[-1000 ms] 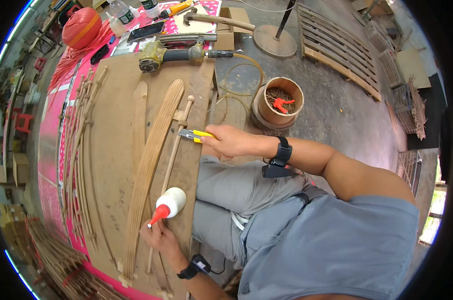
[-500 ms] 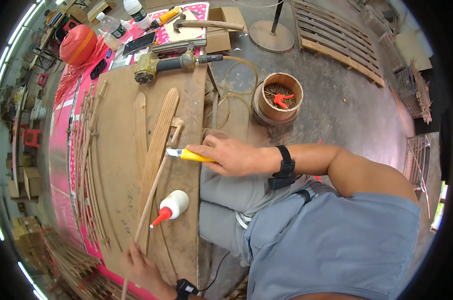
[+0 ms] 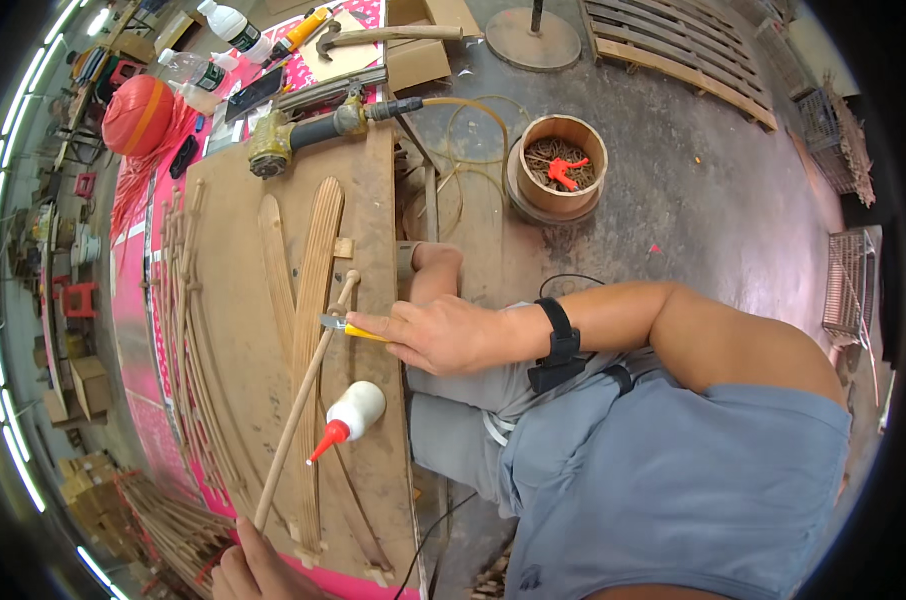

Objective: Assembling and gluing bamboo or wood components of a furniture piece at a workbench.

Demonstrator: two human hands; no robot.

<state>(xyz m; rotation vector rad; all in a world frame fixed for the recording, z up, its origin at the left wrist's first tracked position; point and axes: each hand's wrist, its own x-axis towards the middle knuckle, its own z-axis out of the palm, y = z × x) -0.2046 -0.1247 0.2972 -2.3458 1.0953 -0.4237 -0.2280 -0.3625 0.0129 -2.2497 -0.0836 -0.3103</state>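
My right hand is closed on a yellow-handled utility knife. Its blade touches or lies just over a thin wooden rod, below the rod's knobbed upper end. At the bottom of the view, my left hand grips the rod's lower part, and the rod slants across the bench. Under it lies a long grooved wooden slat with a rounded end, next to a narrower slat. A white squeeze bottle with a red nozzle lies right of the rod. A small wood block touches the grooved slat.
Several knobbed rods lie along the bench's left side. A power tool with a hose and a hammer are at the far end. On the floor stand a round wooden tub and a slatted pallet.
My left hand has drawn toward the lower edge with the rod, whose knobbed end has come nearer. The knife in my right hand has moved slightly left and down. The view has shifted a little.
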